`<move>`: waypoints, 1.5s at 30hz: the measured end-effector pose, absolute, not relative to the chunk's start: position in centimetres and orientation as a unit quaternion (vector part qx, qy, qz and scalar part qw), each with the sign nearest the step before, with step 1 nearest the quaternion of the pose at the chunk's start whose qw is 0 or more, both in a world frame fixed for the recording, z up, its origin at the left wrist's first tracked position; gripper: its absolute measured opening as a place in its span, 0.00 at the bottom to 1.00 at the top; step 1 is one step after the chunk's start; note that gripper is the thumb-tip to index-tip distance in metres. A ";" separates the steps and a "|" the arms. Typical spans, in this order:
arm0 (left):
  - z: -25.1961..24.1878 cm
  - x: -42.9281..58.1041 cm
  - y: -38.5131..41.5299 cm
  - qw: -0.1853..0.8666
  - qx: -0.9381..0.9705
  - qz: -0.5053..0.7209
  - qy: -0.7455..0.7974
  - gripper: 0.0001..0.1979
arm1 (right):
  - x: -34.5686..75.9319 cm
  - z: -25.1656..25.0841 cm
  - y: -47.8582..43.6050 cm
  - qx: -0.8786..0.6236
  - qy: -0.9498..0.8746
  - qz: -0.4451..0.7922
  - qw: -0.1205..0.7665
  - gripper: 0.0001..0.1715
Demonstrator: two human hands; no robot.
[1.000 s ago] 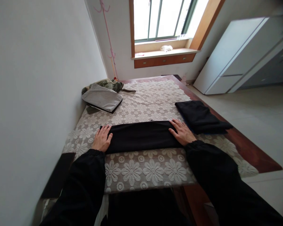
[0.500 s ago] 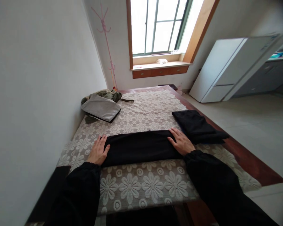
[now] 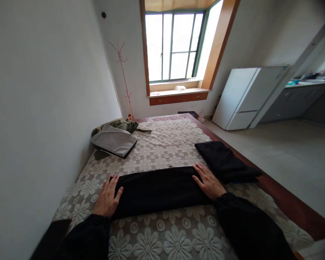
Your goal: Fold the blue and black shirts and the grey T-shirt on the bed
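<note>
A black garment (image 3: pixel 157 191), folded into a long flat strip, lies across the lace-covered table in front of me. My left hand (image 3: pixel 108 196) rests flat on its left end, fingers stretched out and thumb apart. On the right end lies my right hand (image 3: pixel 208 181), palm down, with its fingers extended. Just beyond that hand, a second folded black cloth (image 3: pixel 224 160) sits near the table's right edge. What kind of garment the strip is cannot be made out.
The flowered lace tablecloth (image 3: pixel 176 238) covers most of the table, whose red-brown edge (image 3: pixel 281 195) shows at right. A grey folded cloth (image 3: pixel 115 139) lies on a camouflage-patterned item (image 3: pixel 127 125) by the left wall. A pink coat stand (image 3: pixel 124 76) and a white fridge (image 3: pixel 237 95) stand beyond.
My view has tilted up, so the table and both hands sit lower in the picture. The hands stay on the two ends of the folded garment, which looks unchanged.
</note>
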State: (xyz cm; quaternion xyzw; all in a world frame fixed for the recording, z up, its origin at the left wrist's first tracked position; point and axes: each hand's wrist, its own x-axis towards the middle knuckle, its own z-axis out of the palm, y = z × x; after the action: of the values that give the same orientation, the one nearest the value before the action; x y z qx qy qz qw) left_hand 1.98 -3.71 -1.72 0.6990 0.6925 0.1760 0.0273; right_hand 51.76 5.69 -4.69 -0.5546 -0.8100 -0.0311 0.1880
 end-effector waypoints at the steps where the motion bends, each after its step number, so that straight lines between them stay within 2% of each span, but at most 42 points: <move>1: -1.7 2.0 -3.7 0.026 0.698 0.177 0.693 0.30 | 51.8 -4.7 5.7 -0.555 -0.810 -0.033 0.188 0.35; 31: -1.7 1.9 -3.7 0.028 0.708 0.175 0.683 0.31 | 51.8 -5.3 5.6 -0.553 -0.809 -0.043 0.196 0.34; 45: -1.7 2.4 -3.8 -0.016 0.608 0.147 0.780 0.34 | 51.8 -5.9 5.8 -0.564 -0.800 -0.049 0.196 0.37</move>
State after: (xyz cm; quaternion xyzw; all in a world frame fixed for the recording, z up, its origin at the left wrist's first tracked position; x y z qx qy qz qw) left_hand 2.36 -3.82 -1.72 0.6076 0.7804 0.1467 -0.0164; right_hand 51.80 5.81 -5.93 -0.5645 -0.8003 -0.0491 0.1961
